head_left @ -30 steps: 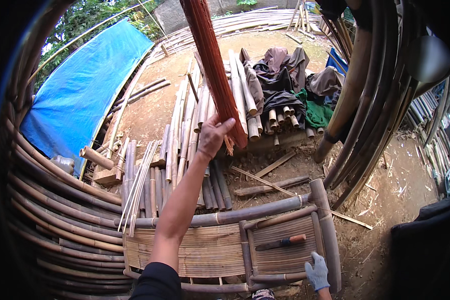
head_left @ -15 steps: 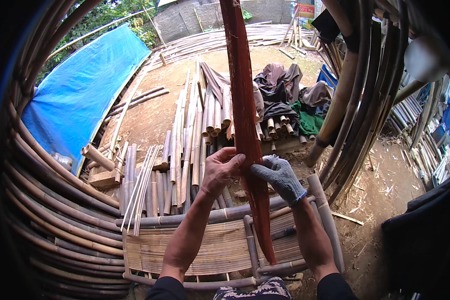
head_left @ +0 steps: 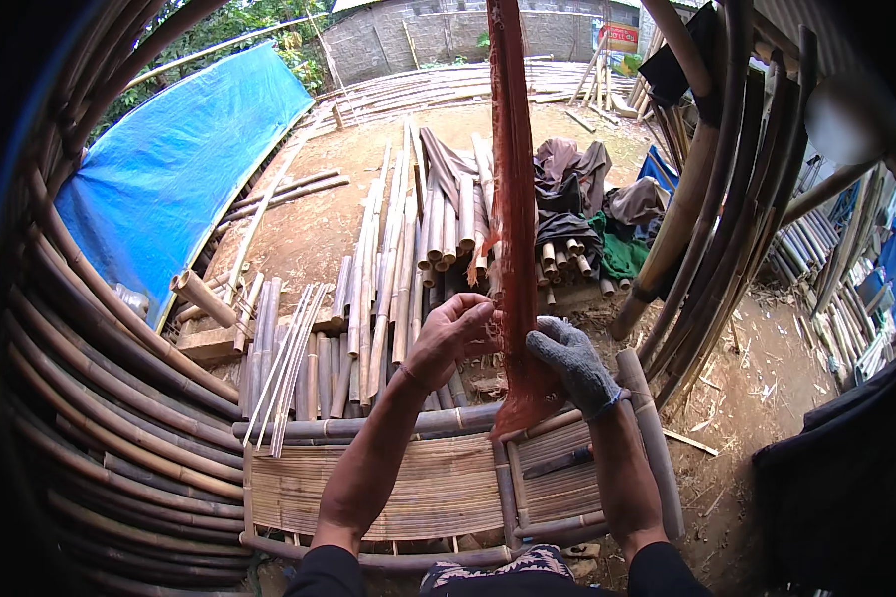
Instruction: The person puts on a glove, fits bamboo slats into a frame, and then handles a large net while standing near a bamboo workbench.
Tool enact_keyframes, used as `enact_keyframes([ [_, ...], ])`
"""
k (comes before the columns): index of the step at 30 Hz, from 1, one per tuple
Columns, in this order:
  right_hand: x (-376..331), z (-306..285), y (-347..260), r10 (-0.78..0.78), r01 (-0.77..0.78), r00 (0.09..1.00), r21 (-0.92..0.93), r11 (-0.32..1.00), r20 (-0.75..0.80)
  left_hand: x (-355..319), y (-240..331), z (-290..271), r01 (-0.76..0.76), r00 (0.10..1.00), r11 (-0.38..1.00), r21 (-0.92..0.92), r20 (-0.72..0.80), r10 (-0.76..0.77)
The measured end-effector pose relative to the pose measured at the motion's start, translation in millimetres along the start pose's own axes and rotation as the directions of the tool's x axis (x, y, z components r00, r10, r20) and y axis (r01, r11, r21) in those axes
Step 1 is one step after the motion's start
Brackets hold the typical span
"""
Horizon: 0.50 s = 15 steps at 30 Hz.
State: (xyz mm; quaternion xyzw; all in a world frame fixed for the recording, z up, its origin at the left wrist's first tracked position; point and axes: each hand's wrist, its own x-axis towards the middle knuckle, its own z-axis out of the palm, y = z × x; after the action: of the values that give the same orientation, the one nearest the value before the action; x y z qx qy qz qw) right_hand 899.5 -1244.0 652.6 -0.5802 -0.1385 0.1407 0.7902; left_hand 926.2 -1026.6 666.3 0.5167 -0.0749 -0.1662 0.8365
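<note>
Red bamboo strip (head_left: 513,199): upright, running from above the frame down to a frayed lower end, pinched on both sides for steadiness. Left hand (head_left: 448,338): bare, fingers closed on the strip's left edge. Right hand (head_left: 572,368): grey glove, closed on the right edge. Woven bamboo frame (head_left: 388,488): flat below the hands. Cut bamboo poles (head_left: 368,298): laid in rows beyond. Blue tarp (head_left: 179,169): at left.

Curved bamboo poles (head_left: 100,398) hem left, leaning poles (head_left: 727,249) right.

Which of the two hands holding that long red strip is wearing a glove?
The right hand: it wears a grey knitted glove, while the left hand is bare. Both hold the red strip.
</note>
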Motion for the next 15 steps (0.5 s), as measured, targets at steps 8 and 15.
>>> enact_keyframes([
  [8, -14, -2, -1, -0.076, 0.032, 0.985, -0.272, 0.962, -0.153, -6, -6, 25, 0.024, 0.995, 0.990, 0.138, 0.097, -0.037],
  [15, -54, 31, -2, -0.261, 0.111, 0.958, -0.682, 0.723, -0.121, 6, -23, 37, -0.152, 0.978, 0.978, 0.142, -0.124, 0.170],
])
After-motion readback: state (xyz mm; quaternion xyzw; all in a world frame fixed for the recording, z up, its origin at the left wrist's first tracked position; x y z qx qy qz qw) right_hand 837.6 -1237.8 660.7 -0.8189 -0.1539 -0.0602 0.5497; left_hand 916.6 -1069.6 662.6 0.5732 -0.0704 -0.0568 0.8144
